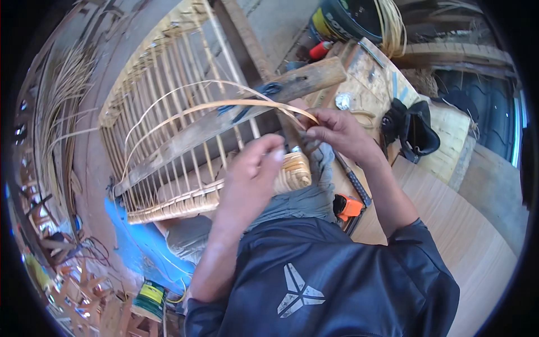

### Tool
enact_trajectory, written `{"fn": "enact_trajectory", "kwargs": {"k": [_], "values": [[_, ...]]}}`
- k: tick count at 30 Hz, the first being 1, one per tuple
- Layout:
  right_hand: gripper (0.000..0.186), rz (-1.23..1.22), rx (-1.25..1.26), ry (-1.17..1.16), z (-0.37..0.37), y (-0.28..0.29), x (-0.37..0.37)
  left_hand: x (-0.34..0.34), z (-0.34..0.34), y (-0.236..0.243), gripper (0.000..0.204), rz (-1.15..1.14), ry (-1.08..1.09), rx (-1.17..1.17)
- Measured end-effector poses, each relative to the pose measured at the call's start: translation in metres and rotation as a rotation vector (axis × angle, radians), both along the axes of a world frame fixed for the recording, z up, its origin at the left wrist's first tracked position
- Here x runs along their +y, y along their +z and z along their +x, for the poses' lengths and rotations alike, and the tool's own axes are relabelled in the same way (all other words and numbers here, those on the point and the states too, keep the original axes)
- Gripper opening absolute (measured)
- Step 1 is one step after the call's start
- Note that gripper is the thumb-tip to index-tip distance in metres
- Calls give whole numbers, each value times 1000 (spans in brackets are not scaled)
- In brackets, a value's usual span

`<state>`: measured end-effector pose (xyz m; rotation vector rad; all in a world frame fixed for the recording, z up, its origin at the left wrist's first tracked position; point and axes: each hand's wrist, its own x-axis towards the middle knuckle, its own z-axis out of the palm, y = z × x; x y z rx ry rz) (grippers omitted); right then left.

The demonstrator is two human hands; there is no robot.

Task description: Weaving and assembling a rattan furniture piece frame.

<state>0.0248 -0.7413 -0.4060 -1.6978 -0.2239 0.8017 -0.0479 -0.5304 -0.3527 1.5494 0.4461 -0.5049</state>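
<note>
A woven rattan frame (pixel 179 205), with rows of upright rods and a thick wrapped lower edge, lies across my lap. A wooden bar (pixel 314 78) with blue cord tied round it crosses the rods. My right hand (pixel 337 132) grips a long rattan strip (pixel 224 103) that arches back over the frame to the left. My left hand (pixel 252 180) is just above the wrapped edge, below and left of my right hand, its fingers curled closed; whatever they may hold is hidden.
A black bucket (pixel 342 19) with loose strands stands at the back. A wooden board (pixel 365 84) bears black boots (pixel 418 129). An orange-and-black tool (pixel 349 208) is at my right. Loose strands (pixel 67 90), a blue sheet (pixel 118 224) and a green spool (pixel 149 297) are on the left.
</note>
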Motion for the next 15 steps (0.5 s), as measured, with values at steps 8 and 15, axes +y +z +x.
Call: {"fn": "enact_trajectory", "kwargs": {"k": [8, 15], "values": [[11, -30, -38, -76, 24, 40, 34, -3, 2, 0, 29, 354, -113, -234], [25, 336, 92, 161, 60, 103, 75, 10, -23, 48, 22, 534, 230, -804]]}}
